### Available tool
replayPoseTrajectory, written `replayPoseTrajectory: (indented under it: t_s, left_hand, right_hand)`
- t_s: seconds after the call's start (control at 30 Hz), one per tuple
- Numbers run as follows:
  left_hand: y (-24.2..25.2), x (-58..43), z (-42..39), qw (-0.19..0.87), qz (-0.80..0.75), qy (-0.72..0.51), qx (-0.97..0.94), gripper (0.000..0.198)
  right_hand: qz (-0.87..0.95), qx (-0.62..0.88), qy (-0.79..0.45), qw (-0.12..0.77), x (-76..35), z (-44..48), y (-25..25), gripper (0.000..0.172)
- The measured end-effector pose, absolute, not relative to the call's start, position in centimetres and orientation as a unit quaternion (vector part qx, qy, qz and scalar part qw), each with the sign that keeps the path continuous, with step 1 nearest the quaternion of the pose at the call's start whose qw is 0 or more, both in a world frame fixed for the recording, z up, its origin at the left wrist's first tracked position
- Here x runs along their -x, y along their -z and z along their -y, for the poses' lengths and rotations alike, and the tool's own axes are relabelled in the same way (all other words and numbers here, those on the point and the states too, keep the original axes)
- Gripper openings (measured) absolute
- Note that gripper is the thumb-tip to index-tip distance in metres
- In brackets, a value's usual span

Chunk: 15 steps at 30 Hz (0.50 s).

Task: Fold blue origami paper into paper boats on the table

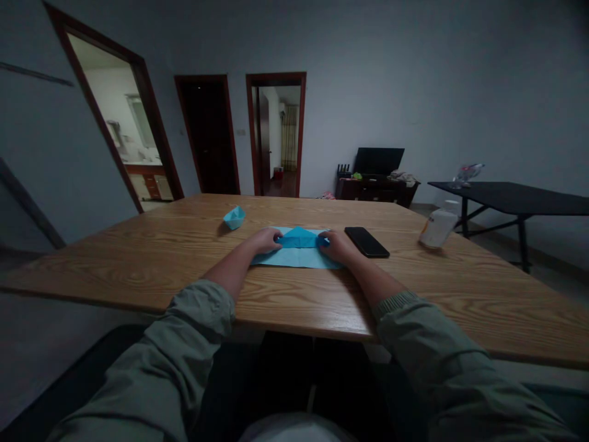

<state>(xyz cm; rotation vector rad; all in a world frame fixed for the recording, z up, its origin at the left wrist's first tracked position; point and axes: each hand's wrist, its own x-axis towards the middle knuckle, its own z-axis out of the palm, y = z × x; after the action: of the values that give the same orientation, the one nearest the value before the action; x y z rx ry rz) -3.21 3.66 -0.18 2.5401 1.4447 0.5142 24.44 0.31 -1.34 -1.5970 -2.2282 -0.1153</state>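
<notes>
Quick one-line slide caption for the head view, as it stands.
On the wooden table, left hand and right hand press a half-folded blue paper; paper boat and phone beside.

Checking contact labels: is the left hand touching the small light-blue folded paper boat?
Apart. Head view shows bare wooden table between the left hand and the light-blue paper boat.

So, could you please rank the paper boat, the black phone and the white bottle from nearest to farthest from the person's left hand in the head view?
1. Paper boat: just beyond the left hand, slightly to its left.
2. Black phone: across the blue paper, right of the right hand.
3. White bottle: far right on the table.
</notes>
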Motion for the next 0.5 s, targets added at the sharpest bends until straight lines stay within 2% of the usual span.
replayPoseTrajectory:
  t_s: [0.1,0.3,0.5]
  left_hand:
    - [0.1,3.1,-3.4,0.089,-0.479,-0.169,-0.857,0.023]
    - [0.1,3.1,-3.0,0.081,-0.463,-0.184,-0.863,0.015]
    - [-0.6,2.9,-2.5,0.054,-0.464,-0.215,-0.858,0.014]
  right_hand:
    - [0.793,0.572,0.063,0.203,-24.4,-0.1,1.0,0.033]
    - [0.798,0.574,0.061,0.174,-24.2,0.4,0.6,0.017]
    - [0.785,0.59,0.057,0.18,-24.1,0.5,0.4,0.013]
